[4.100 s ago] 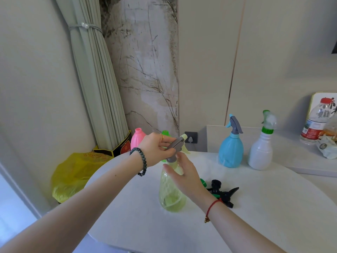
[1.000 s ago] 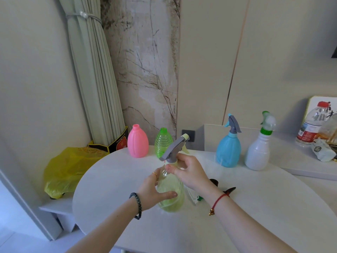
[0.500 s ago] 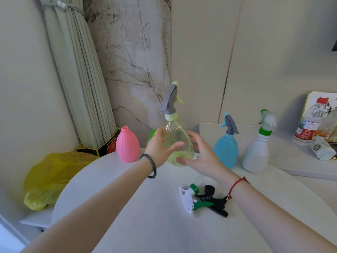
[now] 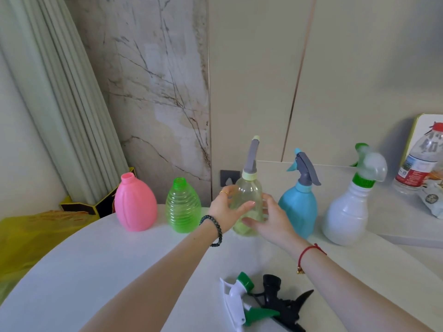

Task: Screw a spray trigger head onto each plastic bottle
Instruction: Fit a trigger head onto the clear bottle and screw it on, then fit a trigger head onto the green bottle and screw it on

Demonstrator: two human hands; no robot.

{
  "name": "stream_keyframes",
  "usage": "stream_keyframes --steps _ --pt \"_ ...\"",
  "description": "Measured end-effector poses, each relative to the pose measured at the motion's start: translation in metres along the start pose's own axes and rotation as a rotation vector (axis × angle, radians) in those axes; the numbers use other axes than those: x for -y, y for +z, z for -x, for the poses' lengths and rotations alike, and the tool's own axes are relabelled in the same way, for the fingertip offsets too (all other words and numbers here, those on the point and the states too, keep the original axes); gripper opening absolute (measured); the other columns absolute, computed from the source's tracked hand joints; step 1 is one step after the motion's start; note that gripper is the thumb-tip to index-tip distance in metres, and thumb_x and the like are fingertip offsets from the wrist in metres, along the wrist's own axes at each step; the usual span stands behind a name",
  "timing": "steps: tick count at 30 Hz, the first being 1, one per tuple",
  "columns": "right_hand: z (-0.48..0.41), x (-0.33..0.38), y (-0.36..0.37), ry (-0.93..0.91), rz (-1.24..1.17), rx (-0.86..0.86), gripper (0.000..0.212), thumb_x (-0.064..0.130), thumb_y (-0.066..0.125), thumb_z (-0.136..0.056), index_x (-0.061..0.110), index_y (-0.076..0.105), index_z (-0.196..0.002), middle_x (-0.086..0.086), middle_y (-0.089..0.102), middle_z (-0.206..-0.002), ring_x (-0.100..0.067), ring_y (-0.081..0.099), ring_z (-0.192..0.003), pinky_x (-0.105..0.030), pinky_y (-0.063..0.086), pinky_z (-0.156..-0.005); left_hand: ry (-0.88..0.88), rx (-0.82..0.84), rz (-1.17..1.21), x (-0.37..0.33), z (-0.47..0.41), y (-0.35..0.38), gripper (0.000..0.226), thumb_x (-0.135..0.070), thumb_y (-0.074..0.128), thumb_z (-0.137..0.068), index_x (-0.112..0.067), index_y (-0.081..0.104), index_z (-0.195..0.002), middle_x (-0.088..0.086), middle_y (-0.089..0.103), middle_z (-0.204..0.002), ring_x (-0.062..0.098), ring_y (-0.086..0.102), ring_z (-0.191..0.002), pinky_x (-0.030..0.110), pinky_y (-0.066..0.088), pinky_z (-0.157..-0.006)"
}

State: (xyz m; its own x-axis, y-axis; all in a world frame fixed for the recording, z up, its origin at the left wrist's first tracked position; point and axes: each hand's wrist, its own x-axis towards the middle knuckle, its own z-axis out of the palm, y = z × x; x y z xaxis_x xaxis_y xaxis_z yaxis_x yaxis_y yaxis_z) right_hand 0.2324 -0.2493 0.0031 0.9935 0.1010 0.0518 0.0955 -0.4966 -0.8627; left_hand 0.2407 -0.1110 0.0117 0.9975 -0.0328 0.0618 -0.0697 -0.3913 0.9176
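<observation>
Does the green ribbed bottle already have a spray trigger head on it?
No, the green ribbed bottle stands with its threaded neck open, and two loose trigger heads lie on the table.

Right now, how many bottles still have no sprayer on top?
2: the pink bottle at the row's left end and the green ribbed bottle beside it, both open-necked. None looks hidden.
</observation>
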Motion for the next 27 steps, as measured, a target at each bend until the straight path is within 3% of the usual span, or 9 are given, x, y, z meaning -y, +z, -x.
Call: stream_keyframes --steps 4,6,9,12,15,18,21,24,27 --pt "0.0 -0.004 0.001 -0.008 -0.008 0.005 0.072 0.027 0.074 -0.073 0.021 0.034 -0.133 0.007 0.053 -0.113 -0.014 0.052 -0.107 -0.024 0.04 -0.088 0.036 -0.01 -0.016 0.005 0.003 0.001 0.072 -0.039 0.07 -0.073 -0.016 0.034 -0.131 0.001 0.049 -0.133 0.017 0.043 -0.125 0.035 0.038 -0.105" --pt "0.004 -0.002 0.001 -0.025 -0.003 -0.007 0.074 0.024 0.074 -0.074 0.019 0.032 -0.134 0.008 0.052 -0.116 -0.017 0.051 -0.116 -0.024 0.039 -0.092 0.108 -0.043 -0.015 0.006 0.011 -0.002 0.078 -0.04 0.067 -0.074 -0.018 0.027 -0.137 -0.006 0.041 -0.139 0.009 0.036 -0.13 0.025 0.03 -0.108" --pt "0.018 0.001 0.001 -0.07 -0.014 -0.137 0.078 0.023 0.073 -0.075 0.017 0.028 -0.139 0.003 0.044 -0.133 -0.017 0.043 -0.124 -0.031 0.036 -0.104 0.372 -0.298 -0.105 0.005 0.029 -0.024 0.059 -0.033 0.066 -0.077 -0.025 0.041 -0.129 -0.021 0.044 -0.124 -0.008 0.037 -0.116 0.004 0.027 -0.096" --pt "0.04 0.004 -0.001 -0.217 -0.076 -0.293 0.06 0.012 0.069 -0.078 0.017 0.039 -0.13 0.007 0.049 -0.123 -0.011 0.05 -0.11 -0.027 0.039 -0.098 0.46 -0.597 -0.223 0.01 0.035 -0.06 0.054 -0.023 0.07 -0.074 -0.023 0.046 -0.123 -0.007 0.051 -0.125 -0.002 0.039 -0.114 0.018 0.031 -0.101" --pt "0.059 0.005 -0.003 -0.303 -0.111 -0.336 0.042 0.002 0.065 -0.079 0.024 0.049 -0.111 0.02 0.054 -0.104 -0.001 0.055 -0.097 -0.014 0.044 -0.09 0.225 -0.608 -0.2 0.024 0.029 -0.088 0.078 -0.028 0.075 -0.069 -0.024 0.031 -0.133 0.004 0.038 -0.139 0.012 0.035 -0.126 0.025 0.026 -0.103" --pt "0.075 0.005 -0.005 -0.329 -0.067 -0.224 0.042 -0.002 0.063 -0.079 0.033 0.051 -0.099 0.014 0.059 -0.098 -0.001 0.057 -0.095 -0.002 0.041 -0.086 0.004 -0.403 -0.169 0.04 0.023 -0.092 0.093 -0.028 0.079 -0.064 -0.022 0.022 -0.137 0.009 0.039 -0.139 0.024 0.04 -0.125 0.031 0.033 -0.104" --pt "0.086 0.005 -0.008 -0.316 0.047 -0.012 0.041 0.002 0.059 -0.083 0.04 0.052 -0.098 0.016 0.06 -0.103 0.006 0.055 -0.099 -0.001 0.038 -0.089 -0.044 -0.343 -0.156 0.05 0.022 -0.088 0.089 -0.025 0.08 -0.061 -0.023 0.027 -0.133 0.009 0.051 -0.127 0.026 0.05 -0.114 0.036 0.042 -0.097" --pt "0.093 0.002 -0.01 -0.312 0.343 0.286 0.038 0.015 0.054 -0.088 0.041 0.051 -0.115 0.022 0.053 -0.121 0.007 0.045 -0.114 -0.006 0.029 -0.097 -0.049 -0.336 -0.16 0.051 0.027 -0.088 0.087 -0.028 0.081 -0.06 -0.025 0.029 -0.13 0.007 0.052 -0.123 0.026 0.051 -0.11 0.034 0.043 -0.092" --pt "0.096 0.004 0.001 -0.385 0.601 0.508 0.04 0.012 0.048 -0.088 0.03 0.048 -0.124 0.01 0.051 -0.129 -0.007 0.041 -0.12 -0.018 0.029 -0.102 -0.037 -0.251 -0.179 0.051 0.05 -0.088 0.087 -0.029 0.082 -0.059 -0.03 0.029 -0.129 0.004 0.053 -0.117 0.023 0.053 -0.103 0.035 0.045 -0.09"
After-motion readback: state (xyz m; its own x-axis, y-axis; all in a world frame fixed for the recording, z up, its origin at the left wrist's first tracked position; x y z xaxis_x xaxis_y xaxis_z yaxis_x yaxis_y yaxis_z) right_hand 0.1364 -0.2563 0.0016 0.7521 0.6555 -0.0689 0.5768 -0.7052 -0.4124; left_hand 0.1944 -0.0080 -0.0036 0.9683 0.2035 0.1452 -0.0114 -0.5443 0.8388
